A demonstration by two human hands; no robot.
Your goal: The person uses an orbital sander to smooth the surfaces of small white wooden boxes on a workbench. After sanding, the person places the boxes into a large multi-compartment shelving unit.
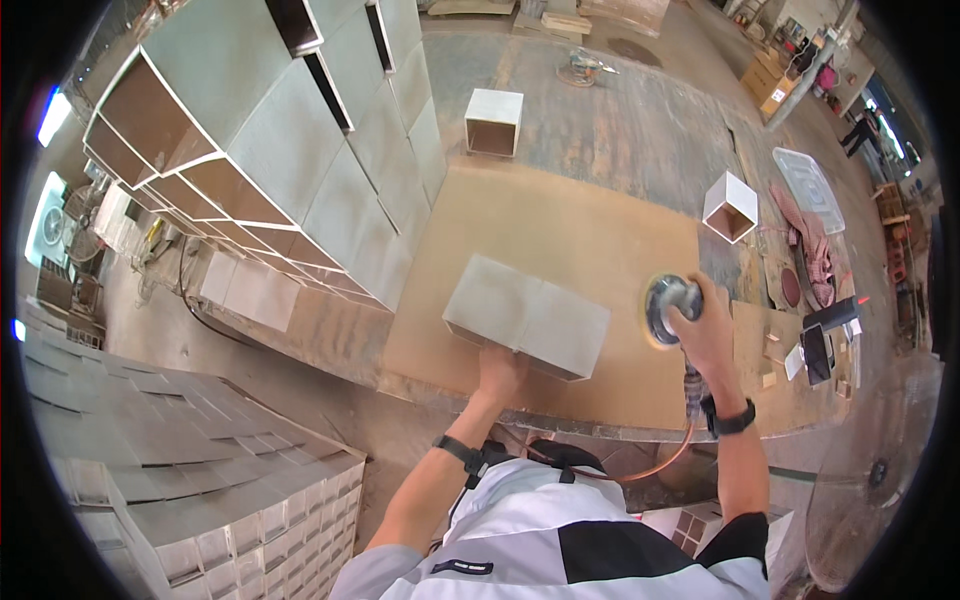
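A long grey-white box with a seam across its top rests on the brown board in front of me. My left hand grips its near side, the fingers partly hidden under and inside the edge. To the right of the box, my right hand is wrapped round a round orbital sander with a yellowish pad. The sander is apart from the box, its pad tilted toward it. An orange hose runs from the sander's handle down past the table's near edge.
Tall stacked boxes rise at the left; more boxes are piled on the floor. Two small white boxes stand beyond. A second sander lies far back. A clear plastic lid, reddish cloth and phone lie right.
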